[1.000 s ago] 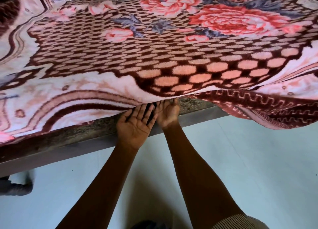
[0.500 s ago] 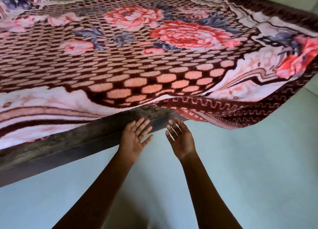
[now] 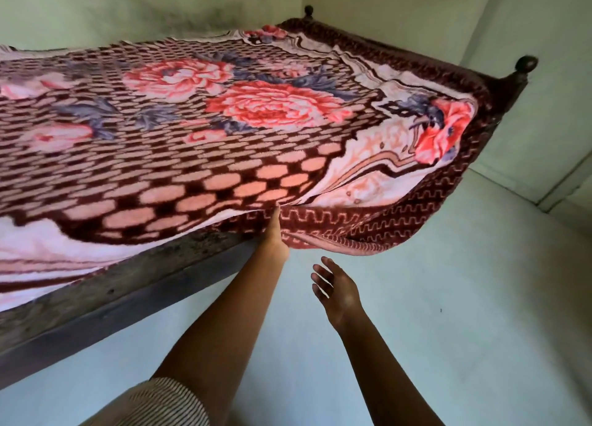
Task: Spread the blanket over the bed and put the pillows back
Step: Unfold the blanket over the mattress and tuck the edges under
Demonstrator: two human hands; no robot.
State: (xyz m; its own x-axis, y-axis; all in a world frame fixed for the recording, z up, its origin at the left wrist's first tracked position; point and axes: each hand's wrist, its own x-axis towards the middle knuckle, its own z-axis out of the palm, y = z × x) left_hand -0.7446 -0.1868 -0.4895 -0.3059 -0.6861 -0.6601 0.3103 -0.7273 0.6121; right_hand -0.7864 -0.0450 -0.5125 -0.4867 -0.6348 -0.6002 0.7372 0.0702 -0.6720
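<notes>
Maroon blanket (image 3: pixel 224 143) hides fingertips of the left hand (image 3: pixel 275 238).

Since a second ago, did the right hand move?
Yes. The right hand drew back off the bed rail toward the person; it is over the floor.

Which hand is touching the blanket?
The left hand, its fingertips reaching into the blanket's hanging edge; the right hand hovers open in the air, touching nothing.
</notes>
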